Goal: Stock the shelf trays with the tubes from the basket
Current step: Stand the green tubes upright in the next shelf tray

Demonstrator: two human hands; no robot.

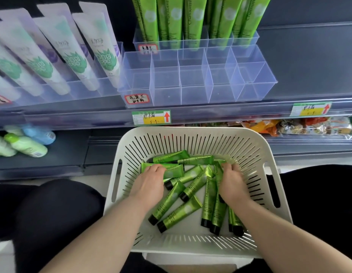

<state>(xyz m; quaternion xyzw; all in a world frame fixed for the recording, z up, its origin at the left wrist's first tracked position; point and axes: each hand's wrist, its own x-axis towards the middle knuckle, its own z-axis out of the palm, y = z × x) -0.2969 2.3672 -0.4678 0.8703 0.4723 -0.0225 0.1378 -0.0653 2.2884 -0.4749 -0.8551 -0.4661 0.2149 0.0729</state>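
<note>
Over at 10 o'clock on the shelf, pale aloe tubes (53,56) lean in their slots, and a few small bottles (25,143) lie on the lower shelf at 9 o'clock. Moving in, the left hand (149,184) is down in the white basket (190,133), fingers curled over and gripping a crosswise tube (174,171) whose long axis runs 9 to 3. The basket sits dead centre at 6 o'clock between the person's knees. The rest of the loose tubes (179,213) are still in it, mostly lying with black caps toward 6-7 o'clock and flat crimped ends toward 12-1. Straight up at 12 o'clock, the clear front tray (190,95) has bare compartments, and the back tray (244,39) just behind it holds standing tubes (190,16), long axis upright. The right hand (233,182) is in the basket too, fingers curled onto a near 12-to-6 tube. It's blurry, so can't tell if it actually has hold of it. Snack packets (299,127) sit at 2 o'clock.
</note>
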